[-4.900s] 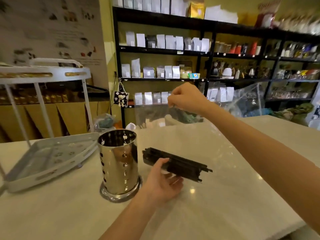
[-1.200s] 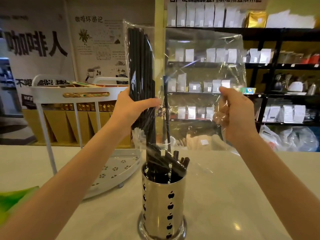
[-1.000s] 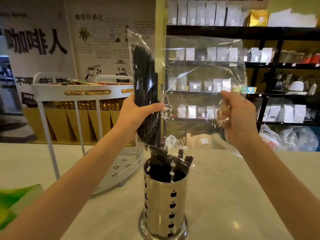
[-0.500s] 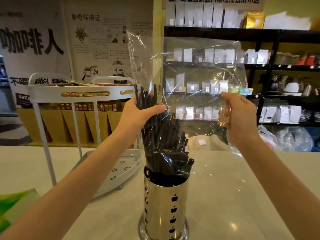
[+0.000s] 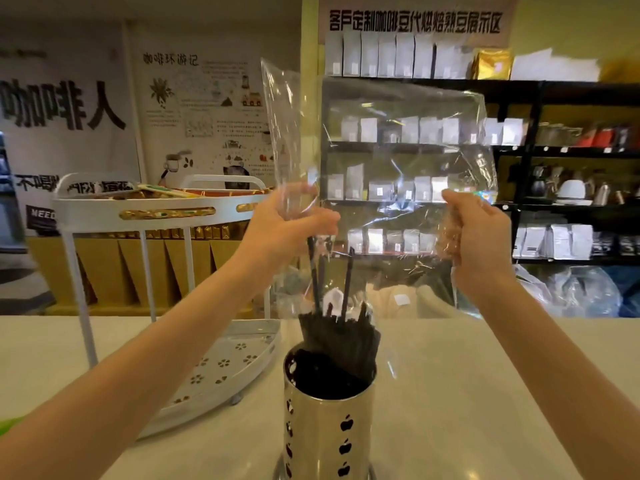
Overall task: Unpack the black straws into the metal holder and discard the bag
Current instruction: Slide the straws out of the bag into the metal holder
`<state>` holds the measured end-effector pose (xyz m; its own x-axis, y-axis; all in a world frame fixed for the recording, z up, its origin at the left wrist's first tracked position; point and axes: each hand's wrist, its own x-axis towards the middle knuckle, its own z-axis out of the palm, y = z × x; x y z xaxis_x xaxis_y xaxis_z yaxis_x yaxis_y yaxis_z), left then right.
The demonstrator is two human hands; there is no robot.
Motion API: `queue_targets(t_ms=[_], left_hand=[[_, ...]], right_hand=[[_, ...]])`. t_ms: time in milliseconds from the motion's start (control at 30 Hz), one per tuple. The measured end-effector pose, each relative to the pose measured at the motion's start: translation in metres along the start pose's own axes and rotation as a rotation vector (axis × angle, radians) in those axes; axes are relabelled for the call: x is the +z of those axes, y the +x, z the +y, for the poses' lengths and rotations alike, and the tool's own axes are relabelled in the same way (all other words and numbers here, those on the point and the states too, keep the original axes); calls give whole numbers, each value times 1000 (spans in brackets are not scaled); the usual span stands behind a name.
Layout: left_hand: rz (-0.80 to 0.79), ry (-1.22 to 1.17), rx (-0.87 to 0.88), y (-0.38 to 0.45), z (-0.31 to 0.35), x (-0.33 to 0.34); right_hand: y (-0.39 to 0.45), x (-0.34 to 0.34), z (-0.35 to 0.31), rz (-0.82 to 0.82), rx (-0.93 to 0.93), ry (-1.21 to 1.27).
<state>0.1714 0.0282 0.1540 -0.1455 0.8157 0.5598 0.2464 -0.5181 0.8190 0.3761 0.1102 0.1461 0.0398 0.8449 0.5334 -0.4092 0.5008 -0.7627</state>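
Note:
A shiny metal holder (image 5: pixel 329 431) with apple-shaped cut-outs stands on the white counter in front of me. Black straws (image 5: pixel 337 344) fill its mouth, and a few stick up higher inside the bag. Over it hangs a clear plastic bag (image 5: pixel 398 147), upside down with its open end at the holder. My left hand (image 5: pixel 289 226) pinches the bag's left side, with a couple of straw tops just under its fingers. My right hand (image 5: pixel 474 237) grips the bag's crumpled right side. The bag's upper part holds no straws.
A white two-tier rack (image 5: pixel 156 216) stands left of the holder, its lower tray (image 5: pixel 221 368) close to it. Something green (image 5: pixel 7 424) lies at the counter's left edge. Black shelves (image 5: pixel 519 150) of white pouches and kettles line the back wall.
The straws have slid down out of the bag into the holder. The bundle that filled the bag's left side is gone, and only a few tips remain above the rim.

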Motion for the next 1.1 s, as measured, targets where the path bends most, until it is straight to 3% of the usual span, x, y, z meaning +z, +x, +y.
queue_targets(t_ms=[333, 500, 733, 867, 1000, 1100], left_hand=[[17, -100, -25, 1, 10, -8], [-13, -41, -17, -5, 8, -5], [102, -75, 250, 9, 41, 33], [83, -139, 351, 26, 73, 63], [40, -153, 329, 23, 78, 103], [10, -150, 219, 8, 61, 135]], right_hand=[[5, 3, -13, 32, -28, 71], [9, 2, -33, 95, -96, 89], [8, -22, -86, 169, -368, -40], [11, -49, -122, 222, -467, -124], [9, -90, -138, 293, -434, -214], [9, -129, -136, 365, -273, -366]])
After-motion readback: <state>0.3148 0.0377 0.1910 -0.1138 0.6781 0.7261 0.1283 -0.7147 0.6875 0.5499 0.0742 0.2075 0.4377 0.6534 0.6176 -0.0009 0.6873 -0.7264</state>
